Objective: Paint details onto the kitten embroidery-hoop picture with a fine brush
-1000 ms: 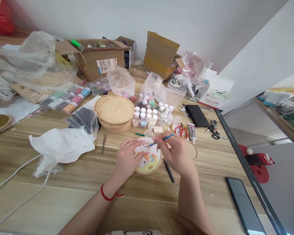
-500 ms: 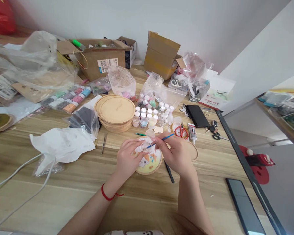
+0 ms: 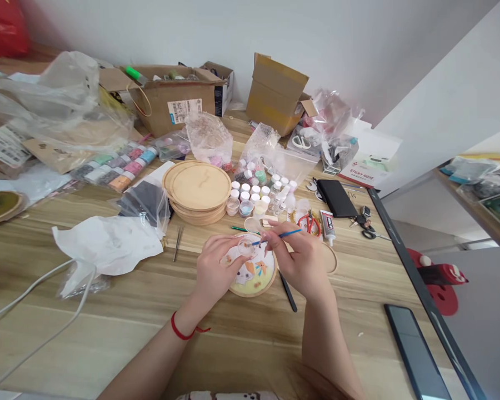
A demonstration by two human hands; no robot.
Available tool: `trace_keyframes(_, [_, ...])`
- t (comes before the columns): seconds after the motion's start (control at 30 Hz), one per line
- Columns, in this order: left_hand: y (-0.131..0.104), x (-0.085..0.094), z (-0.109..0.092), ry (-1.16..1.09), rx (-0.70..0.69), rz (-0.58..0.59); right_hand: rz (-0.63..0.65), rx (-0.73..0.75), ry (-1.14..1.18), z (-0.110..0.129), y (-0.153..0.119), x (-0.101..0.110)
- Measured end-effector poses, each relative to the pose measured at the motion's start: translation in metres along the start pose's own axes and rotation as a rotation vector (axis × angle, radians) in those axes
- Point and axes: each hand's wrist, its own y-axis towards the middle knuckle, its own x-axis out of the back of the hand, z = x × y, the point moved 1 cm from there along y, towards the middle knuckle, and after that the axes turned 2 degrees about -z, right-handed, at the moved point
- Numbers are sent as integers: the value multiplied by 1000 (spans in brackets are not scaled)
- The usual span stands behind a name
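Observation:
Between the fingers of my left hand (image 3: 219, 264) is a small clear round pot (image 3: 245, 247), held over a round wooden-rimmed picture (image 3: 256, 283). My right hand (image 3: 298, 255) pinches a thin blue stick (image 3: 290, 233), whose lower end points into the pot; whether it is a brush I cannot tell. The picture shows a white animal figure, orange shapes and a yellow lower part; my hands hide some of its upper edge. Just beyond my hands lies a clear round lid (image 3: 252, 225). A dark flat tool (image 3: 288, 291) lies beside the picture's right edge.
Behind my hands stand a stack of wooden discs (image 3: 198, 186) and several white-capped jars (image 3: 255, 190). Tweezers (image 3: 177, 244) lie left; red-handled pliers (image 3: 310, 224) and a glue tube (image 3: 328, 225) lie right. A phone (image 3: 416, 350) is near the table's right edge.
My right hand has shifted slightly right with the blue stick. The clear lid, earlier by my right fingertips, now appears a little farther left, and the pot is easier to see.

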Motion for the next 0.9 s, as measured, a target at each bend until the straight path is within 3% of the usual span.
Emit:
trace_keyframes(0.3, [-2,-2,0,4,-6,7,54,0,-6,3,0,2])
trace_keyframes(0.4, [-2,-2,0,1,-14,-8,1,10,-9,2,0,2])
trace_keyframes(0.9, [0,0,-4,-5,-44,-21,-2,31,-1,3,1,3])
